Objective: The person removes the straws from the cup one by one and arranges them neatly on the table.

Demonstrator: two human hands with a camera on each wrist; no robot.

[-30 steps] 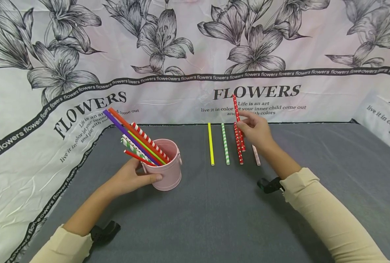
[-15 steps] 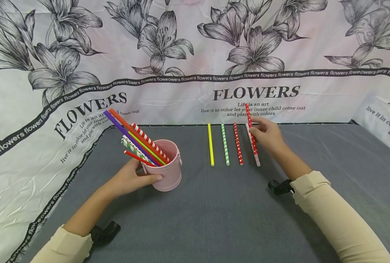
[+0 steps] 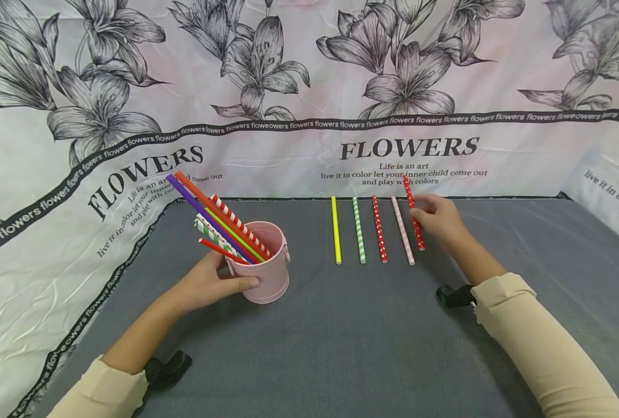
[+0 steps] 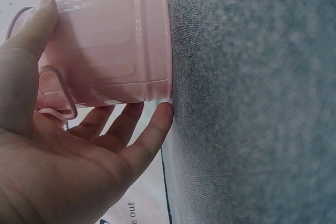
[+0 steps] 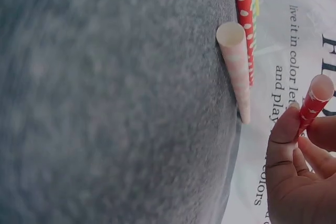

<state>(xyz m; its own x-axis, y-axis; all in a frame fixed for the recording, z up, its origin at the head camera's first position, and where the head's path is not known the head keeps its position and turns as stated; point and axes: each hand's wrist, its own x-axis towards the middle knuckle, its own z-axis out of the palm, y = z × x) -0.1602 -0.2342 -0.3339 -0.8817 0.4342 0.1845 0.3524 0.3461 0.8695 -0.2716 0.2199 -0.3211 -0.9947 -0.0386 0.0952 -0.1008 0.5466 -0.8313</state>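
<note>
My left hand (image 3: 210,283) grips a small pink metal bucket (image 3: 270,283), thumb on the near side and fingers around the far side. Its little side handle (image 4: 58,95) shows in the left wrist view. Several paper straws lean out of the bucket to the left, among them a purple straw (image 3: 184,191) and an orange one (image 3: 196,191). My right hand (image 3: 440,220) pinches a red straw with white stars (image 3: 413,212) between thumb and fingers. In the right wrist view this straw (image 5: 310,111) is held off the cloth, right of the pink straw (image 3: 403,231).
Left of the pink straw, a yellow straw (image 3: 336,231), a green-striped straw (image 3: 358,231) and a red dotted straw (image 3: 379,229) lie side by side on the grey cloth (image 3: 330,348). Behind stands a white flower-printed curtain (image 3: 288,162).
My right hand has carried the red star straw rightward, from over the red dotted straw, across the pink straw, to the pink straw's right. My left hand and the bucket have stayed in place.
</note>
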